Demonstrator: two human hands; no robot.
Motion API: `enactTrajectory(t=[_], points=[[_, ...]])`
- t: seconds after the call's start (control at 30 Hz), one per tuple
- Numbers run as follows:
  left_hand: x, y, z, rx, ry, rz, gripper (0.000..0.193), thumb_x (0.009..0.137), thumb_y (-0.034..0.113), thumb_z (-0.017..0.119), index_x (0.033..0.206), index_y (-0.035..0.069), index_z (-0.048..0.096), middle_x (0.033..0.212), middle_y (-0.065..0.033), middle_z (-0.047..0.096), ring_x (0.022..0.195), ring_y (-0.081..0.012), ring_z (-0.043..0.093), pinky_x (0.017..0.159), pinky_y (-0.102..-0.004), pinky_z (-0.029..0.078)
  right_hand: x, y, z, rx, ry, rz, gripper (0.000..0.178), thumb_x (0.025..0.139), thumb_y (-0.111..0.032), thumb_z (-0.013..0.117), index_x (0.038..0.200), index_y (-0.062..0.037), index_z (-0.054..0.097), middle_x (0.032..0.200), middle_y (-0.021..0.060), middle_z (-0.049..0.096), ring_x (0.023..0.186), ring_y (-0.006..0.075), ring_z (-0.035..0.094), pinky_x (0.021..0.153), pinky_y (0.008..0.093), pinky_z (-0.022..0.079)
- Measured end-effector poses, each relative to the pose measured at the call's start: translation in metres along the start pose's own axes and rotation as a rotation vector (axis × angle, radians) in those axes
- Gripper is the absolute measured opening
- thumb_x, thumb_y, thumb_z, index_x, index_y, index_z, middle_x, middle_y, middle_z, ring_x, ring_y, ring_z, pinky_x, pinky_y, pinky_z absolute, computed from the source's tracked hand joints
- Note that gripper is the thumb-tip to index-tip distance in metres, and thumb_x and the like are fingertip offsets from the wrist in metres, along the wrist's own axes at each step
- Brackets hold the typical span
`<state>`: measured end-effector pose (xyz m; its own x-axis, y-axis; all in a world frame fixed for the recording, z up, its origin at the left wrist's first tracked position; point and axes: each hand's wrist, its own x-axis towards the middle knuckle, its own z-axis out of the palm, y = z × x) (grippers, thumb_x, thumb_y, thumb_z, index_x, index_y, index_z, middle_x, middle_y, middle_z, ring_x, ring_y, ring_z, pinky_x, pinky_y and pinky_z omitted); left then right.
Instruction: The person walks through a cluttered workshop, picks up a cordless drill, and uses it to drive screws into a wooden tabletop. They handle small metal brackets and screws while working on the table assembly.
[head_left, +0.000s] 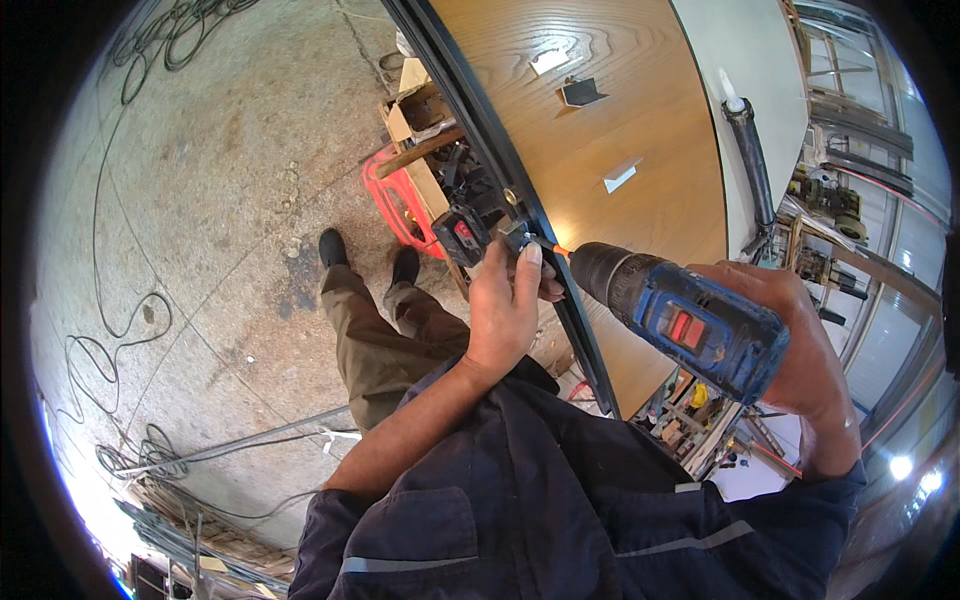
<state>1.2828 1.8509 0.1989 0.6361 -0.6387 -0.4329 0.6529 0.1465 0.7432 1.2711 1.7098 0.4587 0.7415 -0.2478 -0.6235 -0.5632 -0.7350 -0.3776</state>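
Observation:
My right hand (790, 320) grips a blue and black cordless drill (690, 320) with a red switch on its side. Its orange-collared bit (560, 250) points left at the edge of a dark metal frame (495, 150). At that edge, my left hand (505, 305) pinches a small metal piece (517, 238) between thumb and fingers, close to the bit's tip. Whether the tip touches the piece is hard to make out. Just beyond the left fingers sits a black and red tool battery (462, 233).
Small angle brackets (622, 176) lie on the wood-grain panel (640, 110) inside the frame. A black tubular tool (750, 160) rests at the panel's far right. Left of the frame are a wooden crate (425, 190) and a red plastic stool (395, 200). Cables (100, 350) trail over the concrete floor.

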Motion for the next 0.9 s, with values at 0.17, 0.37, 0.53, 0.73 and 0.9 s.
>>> enactTrajectory(t=[0.17, 0.37, 0.53, 0.73, 0.9], points=[[0.001, -0.009, -0.005, -0.087, 0.003, 0.008, 0.022, 0.108, 0.017, 0.053, 0.107, -0.004, 0.052, 0.084, -0.0094, 0.065, 0.070, -0.0159, 0.068, 0.065, -0.0296, 0.059, -0.002, 0.007, 0.009, -0.028, -0.028, 0.032, 0.057, 0.071, -0.016, 0.086, 0.122, 0.0000, 0.067, 0.105, 0.0178, 0.073, 0.094, 0.0324, 0.074, 0.083, 0.0397, 0.056], [-0.005, -0.002, -0.016, -0.019, -0.121, -0.089, 0.022, 0.108, 0.016, 0.054, 0.112, -0.005, 0.051, 0.085, -0.0097, 0.064, 0.072, -0.0159, 0.068, 0.065, -0.0298, 0.059, -0.007, 0.022, 0.017, 0.071, -0.018, 0.069, 0.059, 0.070, -0.015, 0.085, 0.124, 0.0021, 0.066, 0.103, 0.0187, 0.071, 0.094, 0.0335, 0.073, 0.083, 0.0385, 0.055], [-0.011, 0.001, -0.025, 0.054, -0.175, -0.078, 0.025, 0.109, 0.019, 0.052, 0.119, -0.005, 0.054, 0.090, -0.0091, 0.066, 0.074, -0.0145, 0.067, 0.068, -0.0304, 0.059, -0.028, 0.040, 0.027, 0.191, 0.037, 0.068, 0.057, 0.072, -0.014, 0.086, 0.123, 0.0035, 0.067, 0.105, 0.0185, 0.073, 0.095, 0.0284, 0.075, 0.083, 0.0364, 0.056], [-0.025, 0.022, -0.028, 0.309, -0.117, -0.049, 0.023, 0.105, 0.015, 0.057, 0.112, -0.007, 0.053, 0.088, -0.0150, 0.071, 0.077, -0.0190, 0.074, 0.069, -0.0335, 0.059, -0.060, 0.048, 0.061, 0.609, 0.198, 0.222, 0.064, 0.073, -0.013, 0.090, 0.129, 0.0023, 0.065, 0.111, 0.0135, 0.074, 0.099, 0.0167, 0.071, 0.089, 0.0342, 0.056], [-0.030, 0.028, -0.030, 0.423, -0.123, -0.098, 0.022, 0.106, 0.016, 0.056, 0.112, -0.005, 0.054, 0.091, -0.0113, 0.071, 0.080, -0.0146, 0.070, 0.073, -0.0305, 0.058, -0.086, 0.083, 0.102, 0.593, 0.278, 0.250, 0.049, 0.077, -0.009, 0.088, 0.122, -0.0027, 0.068, 0.109, 0.0087, 0.075, 0.098, 0.0118, 0.070, 0.085, 0.0292, 0.057]])
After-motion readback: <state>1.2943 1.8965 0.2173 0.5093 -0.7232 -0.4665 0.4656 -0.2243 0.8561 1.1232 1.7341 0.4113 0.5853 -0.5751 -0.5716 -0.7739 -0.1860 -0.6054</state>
